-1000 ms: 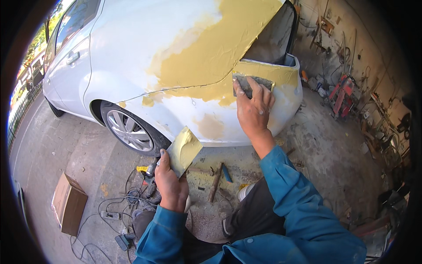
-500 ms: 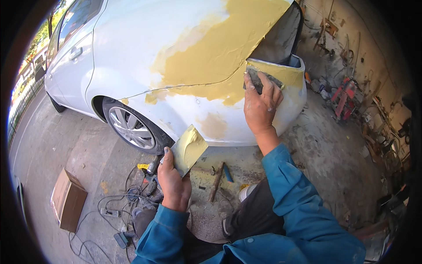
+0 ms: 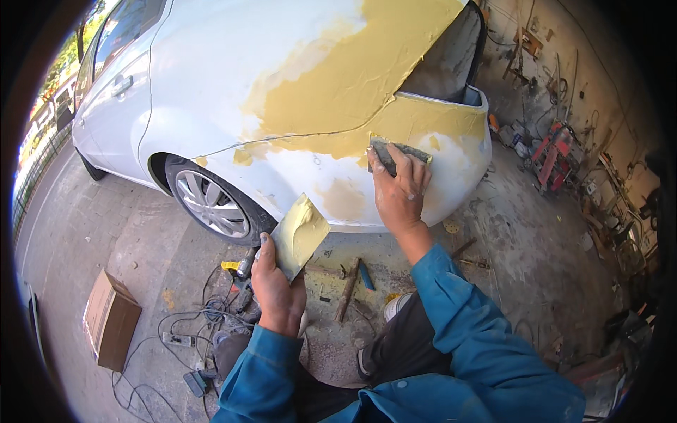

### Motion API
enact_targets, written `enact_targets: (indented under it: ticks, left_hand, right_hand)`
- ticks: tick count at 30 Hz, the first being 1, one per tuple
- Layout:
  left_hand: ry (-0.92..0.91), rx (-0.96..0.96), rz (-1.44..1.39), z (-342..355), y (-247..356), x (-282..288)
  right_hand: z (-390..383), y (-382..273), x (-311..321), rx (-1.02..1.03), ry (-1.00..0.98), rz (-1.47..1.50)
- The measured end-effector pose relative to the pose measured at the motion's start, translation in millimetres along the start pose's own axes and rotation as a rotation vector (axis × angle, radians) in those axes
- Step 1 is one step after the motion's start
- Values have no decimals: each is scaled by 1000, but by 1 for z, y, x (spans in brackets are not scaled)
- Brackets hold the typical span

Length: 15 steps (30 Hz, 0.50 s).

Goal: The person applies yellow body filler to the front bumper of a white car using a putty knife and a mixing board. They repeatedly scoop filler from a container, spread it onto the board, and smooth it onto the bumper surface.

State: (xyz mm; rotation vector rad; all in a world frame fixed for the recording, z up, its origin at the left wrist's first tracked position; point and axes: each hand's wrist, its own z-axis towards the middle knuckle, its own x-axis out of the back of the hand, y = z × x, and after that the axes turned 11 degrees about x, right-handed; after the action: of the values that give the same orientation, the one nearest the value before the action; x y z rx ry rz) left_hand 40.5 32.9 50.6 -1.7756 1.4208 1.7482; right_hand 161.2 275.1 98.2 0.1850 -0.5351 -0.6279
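My right hand (image 3: 402, 190) grips a dark, flat putty spreader (image 3: 381, 151), pressed against the white rear bumper (image 3: 296, 173) of a car. Yellow body filler (image 3: 324, 92) covers much of the rear quarter panel and the upper bumper, with a dark seam running between them. Lower down, my left hand (image 3: 276, 289) is closed around a flat putty board (image 3: 285, 247), tilted upward. A pale yellow lump of filler (image 3: 305, 229) lies on its face. Above the right hand gapes the light opening (image 3: 448, 63) at the car's corner.
The rear wheel (image 3: 211, 201) stands left of my hands. Tangled cables and power tools (image 3: 240, 310) lie on the concrete floor, beside a cardboard box (image 3: 113, 321). A wooden stick (image 3: 347, 290) is between my feet. At the right, a red metal tool (image 3: 553, 156) leans among clutter along the wall.
My right hand has drawn the spreader down and slightly left, from the bumper's top edge to below the filler. More filler shows on the bumper corner. The left hand has barely moved.
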Motion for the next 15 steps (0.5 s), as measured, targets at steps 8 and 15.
enact_targets:
  ticks: [8,15]
  left_hand:
    - [-109,21,46,1,-7,7]
    - [-127,73,22,-7,-17,2]
  right_hand:
    - [-5,-59,90,-479,-25,1130]
    - [-8,-104,108,-550,13,1274]
